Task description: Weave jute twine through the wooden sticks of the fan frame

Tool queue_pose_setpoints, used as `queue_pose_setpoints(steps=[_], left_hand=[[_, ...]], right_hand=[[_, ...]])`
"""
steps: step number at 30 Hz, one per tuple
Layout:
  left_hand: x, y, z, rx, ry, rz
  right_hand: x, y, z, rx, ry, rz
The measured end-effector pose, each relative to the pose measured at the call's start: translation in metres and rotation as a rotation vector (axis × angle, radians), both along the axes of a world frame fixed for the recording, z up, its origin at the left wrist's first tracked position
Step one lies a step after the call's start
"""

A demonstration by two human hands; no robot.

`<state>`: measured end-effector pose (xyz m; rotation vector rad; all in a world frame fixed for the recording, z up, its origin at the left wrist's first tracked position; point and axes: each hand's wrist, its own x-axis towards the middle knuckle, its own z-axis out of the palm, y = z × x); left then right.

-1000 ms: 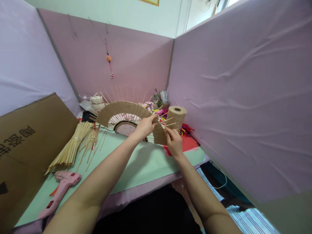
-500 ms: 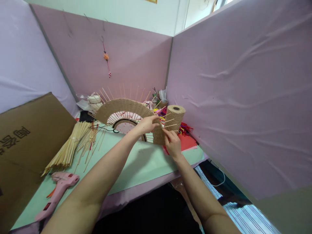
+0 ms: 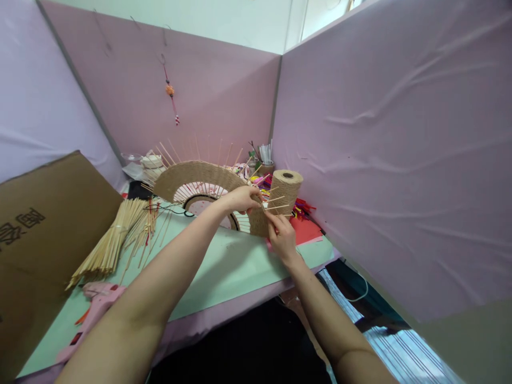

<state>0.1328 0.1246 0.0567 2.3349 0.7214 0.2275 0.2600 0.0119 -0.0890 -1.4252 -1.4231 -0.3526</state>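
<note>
A tan woven arc-shaped piece (image 3: pixel 192 173) stands on the table, thin wooden sticks fanning out past its outer edge. Its inner part has spaced sticks and a dark curved rim (image 3: pixel 192 199). My left hand (image 3: pixel 244 199) is closed in a pinch at the outer edge on the right side of the weave. Just below it, my right hand (image 3: pixel 282 234) pinches the same edge among the sticks. Any strand between the fingertips is too small to make out. Right behind the hands stands a big spool of tan twine (image 3: pixel 287 189).
At left lie a bundle of wooden sticks (image 3: pixel 108 242), a pink glue gun (image 3: pixel 94 314) and a cardboard sheet (image 3: pixel 44 250). Red paper (image 3: pixel 307 231) and colourful strips (image 3: pixel 304 208) are by the spool. Pink-covered panels (image 3: pixel 224 96) close off the back and right.
Both hands stay at the same edge with small finger shifts; the left fingers have drawn in slightly. The whole view has moved a little.
</note>
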Motion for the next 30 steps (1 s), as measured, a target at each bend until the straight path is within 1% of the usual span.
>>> queue_pose_setpoints(steps=[2, 5, 9, 12, 14, 15, 16, 18, 20, 22, 24, 27, 30], left_hand=[[0.001, 0.001, -0.006, 0.02, -0.048, 0.019], [0.001, 0.0, -0.016, 0.105, -0.128, 0.06], [-0.002, -0.003, -0.025, 0.192, -0.179, 0.123], [-0.008, -0.005, -0.033, 0.268, -0.249, 0.086], [-0.015, -0.004, -0.042, 0.375, -0.285, 0.047], [-0.018, -0.003, -0.046, 0.44, -0.303, 0.056], [-0.021, -0.001, -0.05, 0.505, -0.332, 0.094], [-0.027, 0.002, -0.054, 0.622, -0.45, 0.226], [-0.031, 0.004, -0.052, 0.711, -0.59, 0.343], [-0.036, 0.005, -0.045, 0.771, -0.649, 0.37], [-0.04, 0.006, -0.037, 0.794, -0.606, 0.326], [-0.043, 0.006, -0.029, 0.778, -0.501, 0.272], [-0.042, 0.007, -0.026, 0.757, -0.448, 0.315]], right_hand=[[0.0, -0.001, 0.001, -0.003, 0.005, 0.003], [-0.002, -0.002, 0.004, -0.002, 0.019, 0.01], [-0.008, -0.006, 0.012, 0.037, 0.079, 0.004], [-0.012, -0.006, 0.019, 0.094, 0.153, -0.01], [-0.014, -0.006, 0.022, 0.125, 0.184, -0.006], [-0.014, -0.005, 0.023, 0.137, 0.187, 0.001], [-0.015, -0.005, 0.024, 0.147, 0.185, 0.011], [-0.015, -0.004, 0.025, 0.158, 0.18, 0.029], [-0.016, -0.004, 0.024, 0.16, 0.182, 0.036], [-0.016, -0.005, 0.024, 0.152, 0.188, 0.035], [-0.016, -0.006, 0.023, 0.14, 0.19, 0.029], [-0.015, -0.006, 0.023, 0.14, 0.199, 0.025], [-0.014, -0.004, 0.022, 0.148, 0.217, 0.026]])
